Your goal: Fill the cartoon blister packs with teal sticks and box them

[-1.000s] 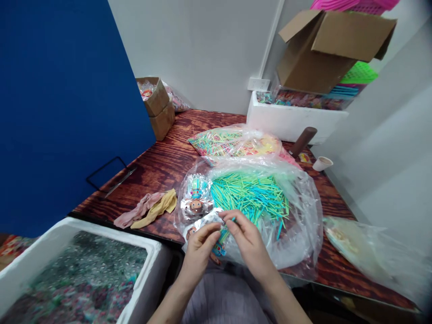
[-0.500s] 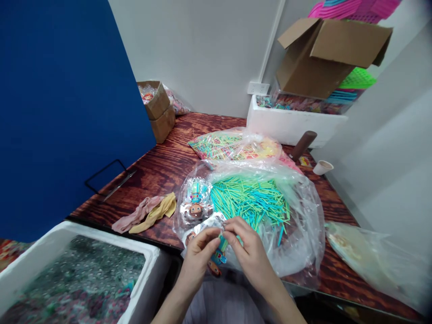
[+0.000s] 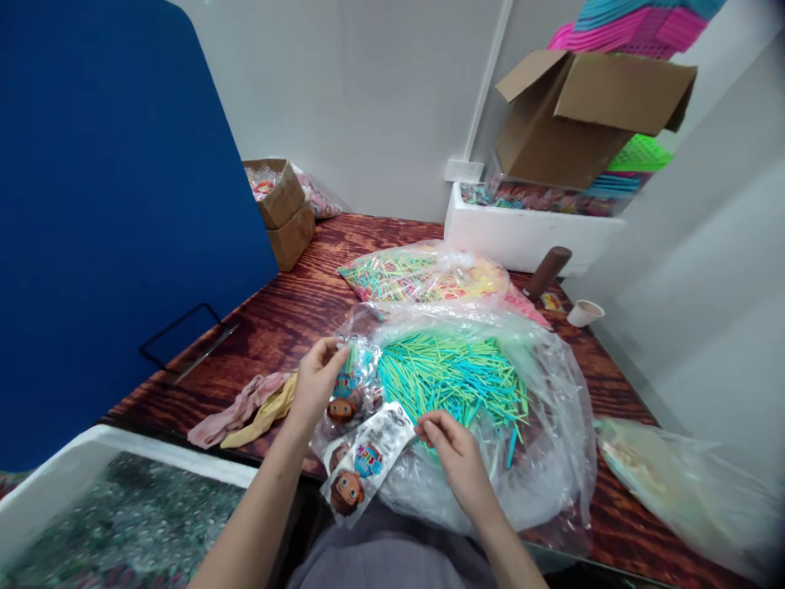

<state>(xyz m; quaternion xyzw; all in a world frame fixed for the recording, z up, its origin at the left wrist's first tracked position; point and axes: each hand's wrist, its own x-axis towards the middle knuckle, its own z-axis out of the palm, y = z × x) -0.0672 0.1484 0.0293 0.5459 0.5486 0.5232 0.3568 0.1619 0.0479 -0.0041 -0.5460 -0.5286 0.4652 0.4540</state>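
Beside the right hand (image 3: 454, 446) lies a packet (image 3: 369, 460).

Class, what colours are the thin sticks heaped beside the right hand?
The sticks are light green and bright blue, clearest in the head view.

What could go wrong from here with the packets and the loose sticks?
The front printed packet seems to jut past the near edge of the table, so it might slip off. The right hand is close to the loose green and blue sticks and could scatter some. The paper cup beside the right edge might get bumped off.
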